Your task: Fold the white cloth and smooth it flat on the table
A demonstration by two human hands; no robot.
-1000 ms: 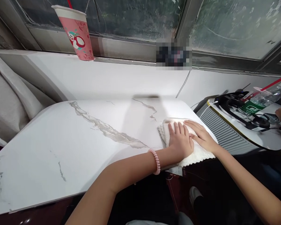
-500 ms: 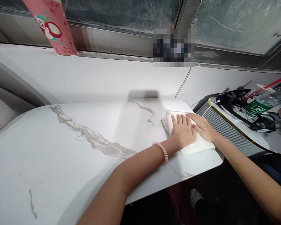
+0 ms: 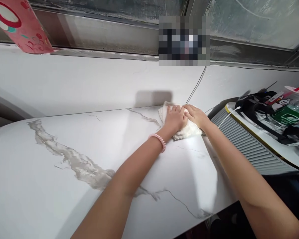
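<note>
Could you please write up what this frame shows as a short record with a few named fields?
Surface: white marble-look table with grey veins, set against a white wall under a window
Left hand: left hand flat on a white cloth, a pink bracelet on its wrist
Right hand: right hand flat on the same cloth, beside the left
Cloth position: at the table's far right corner, close to the wall
Nearby: pink paper cup on the sill; black headset on the next desk

Left hand (image 3: 174,118) and right hand (image 3: 196,116) press flat on a white cloth (image 3: 183,131) on the counter (image 3: 64,186), near the wall (image 3: 89,86).
</note>
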